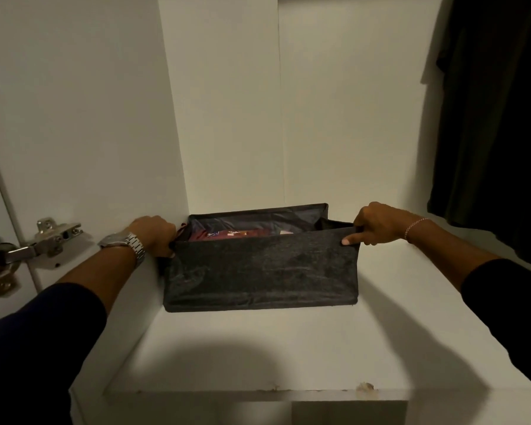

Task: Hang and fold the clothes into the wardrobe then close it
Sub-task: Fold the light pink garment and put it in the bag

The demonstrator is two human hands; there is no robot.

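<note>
A dark grey fabric storage box stands on a white wardrobe shelf, pushed against the left inner wall. Folded clothes, red and maroon, lie inside it below the rim. My left hand grips the box's left top edge, with a metal watch on that wrist. My right hand pinches the right top corner of the front panel, its fingers curled over the rim and one finger pointing down the outside.
Dark garments hang at the right of the wardrobe, beyond the shelf's right side. A metal door hinge sits at the left on the open door. The shelf's front edge is chipped.
</note>
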